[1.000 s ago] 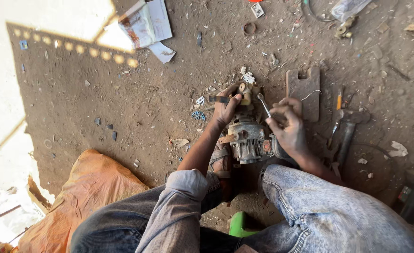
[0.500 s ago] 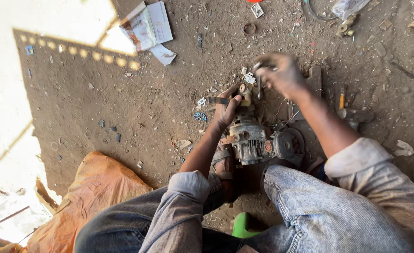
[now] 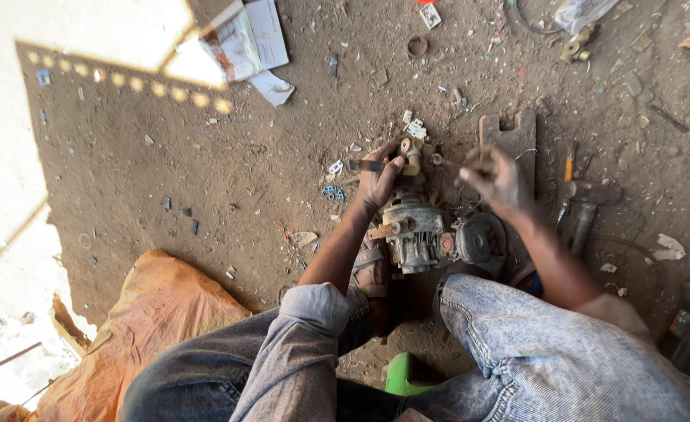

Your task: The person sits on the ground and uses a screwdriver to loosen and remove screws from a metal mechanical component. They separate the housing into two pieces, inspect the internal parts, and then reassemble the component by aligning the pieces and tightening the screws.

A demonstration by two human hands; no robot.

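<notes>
Since the earlier frame the right hand (image 3: 495,178) has drawn back from beyond the motor toward it, fingers pinched narrowly on something too blurred to name. The left hand (image 3: 381,173) stays closed around the brass fitting (image 3: 412,153) atop the small engine (image 3: 417,230), bracing it. The engine sits just below both sets of fingers, wedged between the knees. A hammer (image 3: 587,205) lies just right of the right fingers.

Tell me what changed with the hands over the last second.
The right hand lifted off the small engine, swung out over the dirt beyond it, then drew back closer, blurred. The left hand stayed gripping the engine's top fitting. Engine and hammer did not move.
</notes>
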